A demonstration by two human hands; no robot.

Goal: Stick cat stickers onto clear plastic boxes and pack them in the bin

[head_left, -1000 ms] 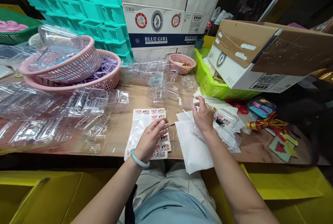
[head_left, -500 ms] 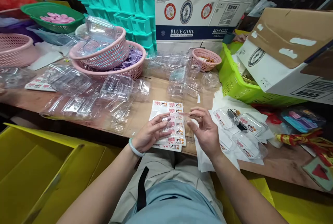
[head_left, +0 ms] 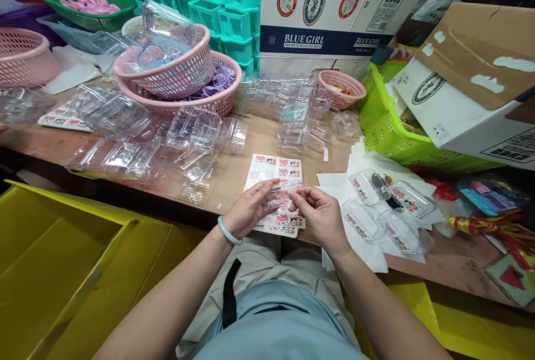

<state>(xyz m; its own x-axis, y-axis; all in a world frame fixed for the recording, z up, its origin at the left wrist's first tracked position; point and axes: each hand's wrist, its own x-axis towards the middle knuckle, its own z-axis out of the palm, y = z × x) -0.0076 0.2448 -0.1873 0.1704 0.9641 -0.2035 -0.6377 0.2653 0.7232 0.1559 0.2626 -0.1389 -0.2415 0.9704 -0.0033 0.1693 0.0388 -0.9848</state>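
My left hand [head_left: 251, 209] is curled round one side of a small clear plastic box [head_left: 286, 186] and holds it low over the table. My right hand [head_left: 321, 216] is closed, thumb and forefinger pinched at the box's right end, with a small printed cat sticker [head_left: 301, 195] at its fingertips. Whether the sticker touches the plastic all along I cannot tell. Under both hands lie sheets of pink-lettered cat stickers [head_left: 267, 169]. To the right, several clear boxes with such stickers [head_left: 360, 219] rest on white paper [head_left: 370, 262].
Clear empty boxes [head_left: 194, 131] are heaped to the left and behind. Two stacked pink baskets [head_left: 167, 78] stand at the back left. Beyond are turquoise crates [head_left: 238, 20] and a beer carton [head_left: 313, 42]. A lime-green crate [head_left: 384, 109] sits at the right, a yellow bin [head_left: 83, 271] below left.
My right hand has come down and left, bringing the sticker from above to the plastic box. My left hand still holds the box. The camera view has shifted slightly.
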